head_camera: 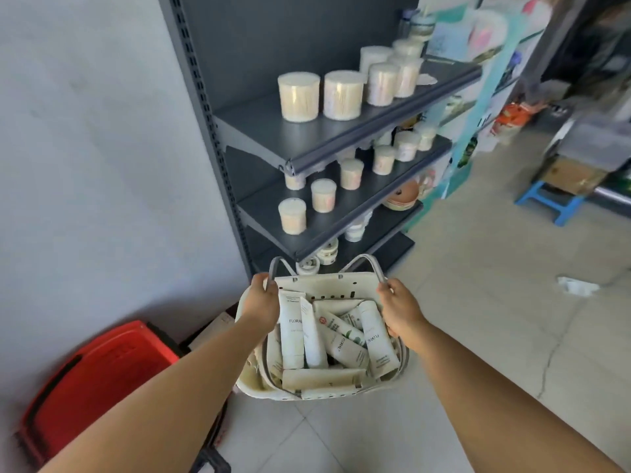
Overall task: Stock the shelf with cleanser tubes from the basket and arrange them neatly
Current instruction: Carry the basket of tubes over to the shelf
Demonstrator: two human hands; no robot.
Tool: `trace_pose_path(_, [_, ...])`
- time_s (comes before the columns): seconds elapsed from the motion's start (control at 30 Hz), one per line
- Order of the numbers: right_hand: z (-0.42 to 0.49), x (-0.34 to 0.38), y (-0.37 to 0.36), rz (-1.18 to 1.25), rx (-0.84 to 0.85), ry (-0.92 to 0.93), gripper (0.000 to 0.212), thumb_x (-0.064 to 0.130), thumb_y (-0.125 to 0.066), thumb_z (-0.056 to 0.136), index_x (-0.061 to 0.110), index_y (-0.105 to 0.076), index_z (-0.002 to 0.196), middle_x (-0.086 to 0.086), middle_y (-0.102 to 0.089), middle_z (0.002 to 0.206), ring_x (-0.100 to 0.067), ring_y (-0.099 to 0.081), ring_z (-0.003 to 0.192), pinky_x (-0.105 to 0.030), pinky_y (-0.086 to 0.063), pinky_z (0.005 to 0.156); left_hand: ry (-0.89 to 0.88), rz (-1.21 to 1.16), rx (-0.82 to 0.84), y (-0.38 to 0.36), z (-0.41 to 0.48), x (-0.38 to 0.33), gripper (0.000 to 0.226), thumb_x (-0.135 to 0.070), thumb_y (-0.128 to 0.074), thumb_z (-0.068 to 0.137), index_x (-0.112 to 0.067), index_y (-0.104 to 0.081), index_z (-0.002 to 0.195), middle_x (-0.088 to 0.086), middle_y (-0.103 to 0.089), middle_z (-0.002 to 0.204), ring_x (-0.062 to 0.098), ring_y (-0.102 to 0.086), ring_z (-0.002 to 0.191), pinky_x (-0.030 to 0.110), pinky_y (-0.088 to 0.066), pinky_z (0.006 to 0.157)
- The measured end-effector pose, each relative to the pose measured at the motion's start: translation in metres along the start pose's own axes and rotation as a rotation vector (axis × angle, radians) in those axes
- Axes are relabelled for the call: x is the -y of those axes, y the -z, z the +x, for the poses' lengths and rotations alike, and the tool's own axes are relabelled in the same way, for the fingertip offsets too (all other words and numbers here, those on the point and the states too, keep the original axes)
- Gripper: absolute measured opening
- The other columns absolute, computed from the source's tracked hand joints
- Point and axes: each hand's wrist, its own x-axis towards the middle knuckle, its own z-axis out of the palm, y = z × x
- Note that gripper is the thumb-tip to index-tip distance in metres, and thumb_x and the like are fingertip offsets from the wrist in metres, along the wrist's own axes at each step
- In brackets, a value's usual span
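A cream plastic basket (327, 281) hangs in front of me over the floor, filled with several white and cream cleanser tubes (292, 332) lying jumbled. My left hand (261, 298) grips the basket's left grey handle. My right hand (401, 307) grips the right grey handle. Just beyond the basket stands a dark grey shelf unit (259, 128). Its top shelf is bare on the left and holds round tubs of cotton swabs (298, 96) further along.
The lower shelf (266, 213) carries more swab tubs, with small jars and bowls below. A red shopping basket (99, 380) lies on the floor at the left by the white wall. A blue stool (546, 203) and boxes stand at the right across the tiled floor.
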Motion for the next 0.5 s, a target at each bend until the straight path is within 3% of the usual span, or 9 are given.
trace_pose_path(0.17, [0.007,-0.039,0.097,0.035,-0.070,-0.033,0.026,0.033,-0.036,0.103,0.011,-0.051,0.099,-0.005,-0.036,0.061,-0.017,-0.031,0.045,-0.020,-0.025,0.038,0.013,-0.042,0.093,-0.092,-0.022,-0.039,0.036,-0.034,-0.032,0.102,-0.027,-0.038,0.136,0.003,-0.046,0.066,0.016,-0.037,0.050,0.025,-0.033,0.044])
trace_pose_path(0.5, [0.026,-0.103,0.256,0.169,-0.314,-0.156,0.028,0.036,-0.040,0.101,0.012,-0.054,0.101,-0.009,-0.039,0.066,-0.018,-0.033,0.049,-0.020,-0.028,0.039,-0.142,0.012,0.269,-0.256,-0.028,-0.140,0.030,-0.033,-0.035,0.102,-0.024,-0.044,0.129,0.000,-0.046,0.065,0.014,-0.040,0.051,0.026,-0.031,0.047])
